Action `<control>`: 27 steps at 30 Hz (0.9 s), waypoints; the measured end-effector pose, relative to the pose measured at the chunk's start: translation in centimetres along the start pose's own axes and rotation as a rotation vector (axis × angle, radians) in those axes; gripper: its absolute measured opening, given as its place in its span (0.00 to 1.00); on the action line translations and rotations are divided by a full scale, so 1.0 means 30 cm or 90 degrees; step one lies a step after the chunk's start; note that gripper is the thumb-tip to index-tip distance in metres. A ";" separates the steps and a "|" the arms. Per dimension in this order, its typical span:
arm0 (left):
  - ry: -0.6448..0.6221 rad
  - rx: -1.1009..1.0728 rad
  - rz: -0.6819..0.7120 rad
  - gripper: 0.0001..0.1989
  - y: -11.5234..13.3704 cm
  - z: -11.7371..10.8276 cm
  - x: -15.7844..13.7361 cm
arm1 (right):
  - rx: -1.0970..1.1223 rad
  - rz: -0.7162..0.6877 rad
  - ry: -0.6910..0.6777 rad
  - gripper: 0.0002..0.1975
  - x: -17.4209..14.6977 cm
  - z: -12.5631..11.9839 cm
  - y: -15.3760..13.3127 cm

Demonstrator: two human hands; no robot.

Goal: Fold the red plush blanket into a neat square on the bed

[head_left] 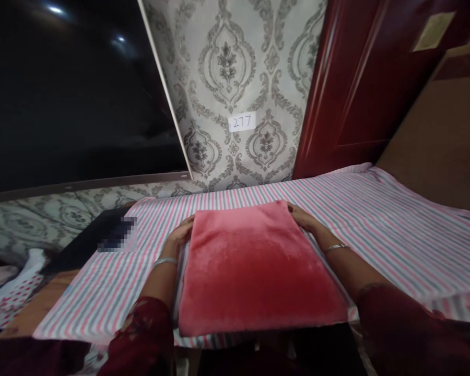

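A red plush cloth (258,266), squared off and smooth, lies on the striped cloth in front of me. A thin greyish edge of something shows beneath its sides; I cannot make out what it is. At the far left corner, my left hand (181,232) is closed on the plush cloth's side, its fingertips partly hidden. My right hand (301,216) grips the far right corner, with fingers bent around the edge. Both wrists wear a silvery bangle.
Pink, grey and white striped cloth (391,224) covers the table. A dark screen (74,99) rises at the back left. A blurred-out patch (117,235) lies left. A cardboard box (442,136) stands right, beside a dark red door (348,89). A paper reading 277 (242,121) is on the wall.
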State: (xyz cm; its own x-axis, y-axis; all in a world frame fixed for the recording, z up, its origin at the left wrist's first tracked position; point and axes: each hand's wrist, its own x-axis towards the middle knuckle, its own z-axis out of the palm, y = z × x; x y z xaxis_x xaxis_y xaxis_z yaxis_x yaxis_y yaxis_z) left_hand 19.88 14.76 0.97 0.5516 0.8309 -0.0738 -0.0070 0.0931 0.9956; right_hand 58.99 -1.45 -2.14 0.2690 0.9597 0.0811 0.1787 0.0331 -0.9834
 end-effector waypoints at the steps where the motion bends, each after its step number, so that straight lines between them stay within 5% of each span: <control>1: 0.027 0.028 0.011 0.24 0.006 0.011 0.005 | -0.019 -0.007 0.012 0.27 0.006 0.003 0.006; 11: 0.219 0.060 0.056 0.22 0.002 0.053 -0.024 | -0.102 0.054 0.235 0.14 0.051 -0.011 0.109; 16: 0.219 0.067 0.022 0.21 0.009 0.065 -0.023 | -0.074 0.044 0.223 0.13 0.050 -0.004 0.111; 22: 0.150 0.084 -0.036 0.17 0.036 0.079 -0.018 | -0.034 -0.031 0.083 0.20 0.039 0.001 0.067; 27: 0.179 0.197 -0.049 0.14 0.038 0.061 -0.019 | -0.147 -0.045 0.190 0.12 0.059 0.016 0.074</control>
State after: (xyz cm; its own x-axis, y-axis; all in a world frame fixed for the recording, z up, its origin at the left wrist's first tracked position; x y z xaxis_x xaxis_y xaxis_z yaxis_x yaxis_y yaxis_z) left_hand 21.10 13.40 2.25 0.2911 0.9492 -0.1192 0.2993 0.0280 0.9537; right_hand 59.40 0.46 -4.25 0.5061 0.8328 0.2240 0.4063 -0.0011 -0.9138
